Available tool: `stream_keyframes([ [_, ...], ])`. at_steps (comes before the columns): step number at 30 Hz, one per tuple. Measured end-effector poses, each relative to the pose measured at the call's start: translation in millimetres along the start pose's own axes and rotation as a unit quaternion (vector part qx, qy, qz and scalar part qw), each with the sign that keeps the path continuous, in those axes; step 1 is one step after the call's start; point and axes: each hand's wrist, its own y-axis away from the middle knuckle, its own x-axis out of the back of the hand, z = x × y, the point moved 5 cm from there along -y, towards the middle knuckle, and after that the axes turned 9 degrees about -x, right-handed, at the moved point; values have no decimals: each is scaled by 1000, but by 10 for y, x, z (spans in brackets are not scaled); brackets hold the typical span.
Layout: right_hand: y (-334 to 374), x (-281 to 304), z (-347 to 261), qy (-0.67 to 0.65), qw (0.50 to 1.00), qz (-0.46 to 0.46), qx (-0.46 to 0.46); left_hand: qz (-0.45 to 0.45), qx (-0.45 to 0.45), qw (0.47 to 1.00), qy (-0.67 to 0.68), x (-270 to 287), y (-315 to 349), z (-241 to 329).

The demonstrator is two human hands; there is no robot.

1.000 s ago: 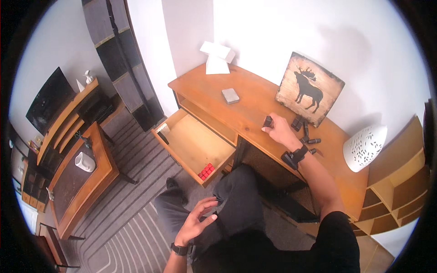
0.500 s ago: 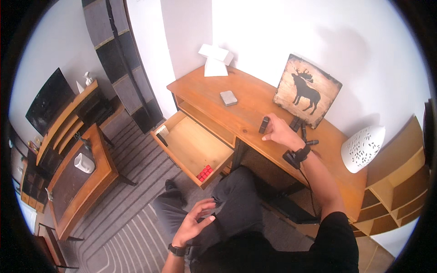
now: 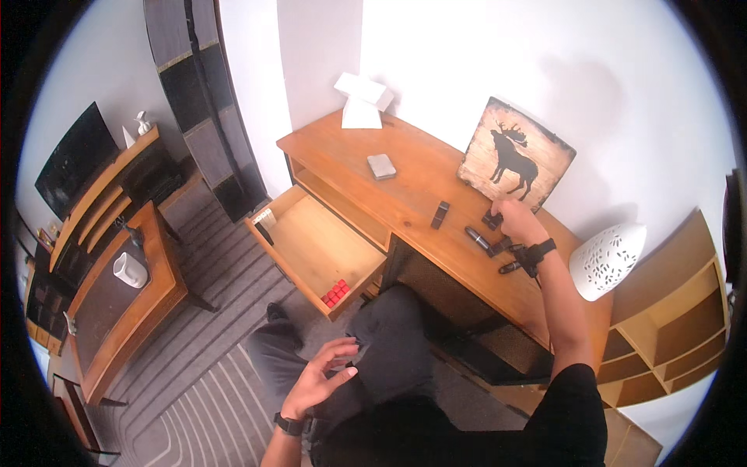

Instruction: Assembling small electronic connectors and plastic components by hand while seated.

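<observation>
My right hand [image 3: 520, 221] reaches over the desk, fingers closed on a small black lipstick-like tube [image 3: 492, 219] in front of the moose picture. Just nearer lie more black tubes: one with a pale band [image 3: 477, 237], and another [image 3: 510, 267] close below my wrist; my hand and wristwatch partly cover this group. A separate black tube [image 3: 440, 215] is on the desk to the left. My left hand [image 3: 320, 379] hovers above my lap, fingers spread and holding nothing. Beyond it, the pulled-out drawer [image 3: 311, 241] has several small red blocks [image 3: 335, 293] in its near right corner.
On the wooden desk [image 3: 420, 167] are a grey square stack [image 3: 381, 166], a white angular lamp [image 3: 363, 101], the moose picture [image 3: 516, 156] and a white perforated lamp [image 3: 607, 263]. Wooden shelves [image 3: 669, 327] stand at right, a low table [image 3: 144, 303] at left.
The right hand has let go of one black tube, leaving it on the desk, and moved right to another in the group. The left hand stays over the lap.
</observation>
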Motion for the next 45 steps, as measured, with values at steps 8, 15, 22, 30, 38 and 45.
stream_keyframes([
  [8, 118, -37, -124, 118, 991, 11, 68, -3, -9, 1000, -14, 24, -13, 43],
  [15, 66, 27, -268, 140, 983, 84, 84, -9, 1, 1000, -12, 17, -4, 49],
  [22, 19, -96, -229, 129, 987, 3, 100, -1, 0, 1000, -11, 24, 2, 82],
  [30, 146, 180, -236, 63, 994, -1, 87, -9, -8, 1000, -16, -38, 17, 73],
  [38, 916, 400, -1927, -334, 937, 29, 99, 14, -9, 999, 44, -67, -146, -12],
  [45, 1783, -1217, -3251, -376, 909, -132, 122, 122, -11, 987, 102, -210, -229, -404],
])
